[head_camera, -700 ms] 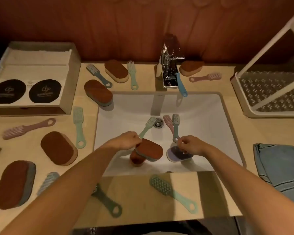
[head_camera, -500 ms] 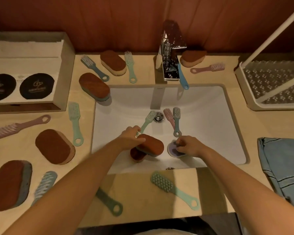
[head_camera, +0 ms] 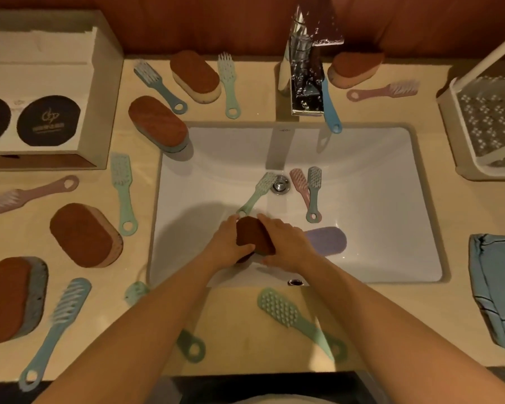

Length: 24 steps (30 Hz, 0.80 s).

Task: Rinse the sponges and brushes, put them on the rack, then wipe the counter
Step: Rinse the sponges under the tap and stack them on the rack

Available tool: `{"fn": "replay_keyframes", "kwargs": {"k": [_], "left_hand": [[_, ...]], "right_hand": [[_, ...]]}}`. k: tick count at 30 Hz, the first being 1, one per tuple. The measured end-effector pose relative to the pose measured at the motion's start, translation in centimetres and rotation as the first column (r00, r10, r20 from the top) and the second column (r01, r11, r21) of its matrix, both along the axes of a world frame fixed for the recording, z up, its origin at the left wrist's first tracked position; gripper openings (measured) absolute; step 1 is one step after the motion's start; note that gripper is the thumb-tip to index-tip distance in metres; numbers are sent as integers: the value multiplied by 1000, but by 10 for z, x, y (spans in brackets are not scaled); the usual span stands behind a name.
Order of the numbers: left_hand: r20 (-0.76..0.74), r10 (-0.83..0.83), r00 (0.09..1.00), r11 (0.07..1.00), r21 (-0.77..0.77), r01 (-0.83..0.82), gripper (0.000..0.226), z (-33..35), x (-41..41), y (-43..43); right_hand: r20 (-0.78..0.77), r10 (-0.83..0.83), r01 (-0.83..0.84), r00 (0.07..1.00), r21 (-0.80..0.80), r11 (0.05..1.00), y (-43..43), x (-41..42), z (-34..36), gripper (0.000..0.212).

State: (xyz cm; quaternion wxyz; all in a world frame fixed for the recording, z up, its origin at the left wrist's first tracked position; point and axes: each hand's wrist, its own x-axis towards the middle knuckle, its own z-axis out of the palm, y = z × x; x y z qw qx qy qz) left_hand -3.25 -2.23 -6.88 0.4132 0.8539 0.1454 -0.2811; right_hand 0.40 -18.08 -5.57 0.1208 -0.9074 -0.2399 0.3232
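Note:
Inside the white sink [head_camera: 391,228], my left hand [head_camera: 226,243] and my right hand [head_camera: 286,246] both grip a brown-topped sponge [head_camera: 254,236] from either side. A purple sponge [head_camera: 328,239] lies on the basin floor just right of my right hand. Three small brushes rest near the drain [head_camera: 280,185]: a green brush [head_camera: 257,193], a pink brush [head_camera: 301,183] and a grey-blue brush [head_camera: 314,193]. The white drying rack [head_camera: 461,158] stands on the counter at the far right.
Several brown sponges and brushes lie on the beige counter [head_camera: 239,330] left of, behind and in front of the sink. The chrome faucet [head_camera: 306,74] stands behind the basin. A blue cloth [head_camera: 499,287] lies at right, a tissue box [head_camera: 41,91] at back left.
My right hand let go of the purple sponge and moved left onto the brown sponge. Both hands now hold the brown sponge; the purple one lies free in the basin.

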Motion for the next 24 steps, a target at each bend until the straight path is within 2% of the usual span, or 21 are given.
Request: {"fn": "replay_keyframes", "kwargs": {"k": [2, 4, 6, 8, 10, 13, 15, 17, 19, 20, 22, 24], "left_hand": [[-70, 7, 998, 1000, 16, -5, 75, -2, -2, 1], [-123, -85, 989, 976, 191, 108, 61, -5, -5, 1], [-151, -151, 977, 910, 365, 197, 52, -7, -7, -1], [-148, -147, 978, 905, 380, 193, 55, -10, -7, -5], [-152, -168, 974, 893, 395, 215, 62, -11, -3, -11], [-198, -223, 954, 843, 452, 291, 66, -8, 1, -14], [-252, -243, 937, 853, 405, 330, 66, -7, 5, -12], [-285, -250, 925, 882, 328, 340, 64, -3, 10, -10], [-264, -207, 942, 929, 249, 274, 58, 6, 14, -9], [-247, -145, 958, 965, 179, 192, 54, 12, 15, -8], [-257, 37, 966, 995, -83, -60, 50, 25, 15, -6], [-300, 166, 940, 888, -370, -275, 43, 46, 11, -3]], "right_hand": [[45, -27, 31, 999, -86, 996, 6, -4, 0, 91], [62, -87, 92, 994, -86, 992, 4, -7, 2, 89], [77, -168, 172, 983, -51, 984, -5, -8, 8, 86], [20, -339, 338, 941, 55, 940, -17, -10, 17, 80], [-144, -550, 568, 823, 218, 793, -29, -10, 30, 68], [-473, -730, 870, 494, 272, 412, -43, -9, 49, 54], [-615, -726, 950, 309, 233, 206, -48, -11, 62, 44], [-737, -652, 978, 180, 206, 36, -49, -14, 73, 32], [-820, -569, 984, 54, 140, -109, -46, -19, 84, 27], [-848, -531, 980, -11, 96, -173, -42, -20, 88, 26], [-875, -475, 965, -99, 31, -259, -33, -23, 96, 21], [-885, -453, 959, -107, 29, -283, -22, -27, 104, 22]]}}
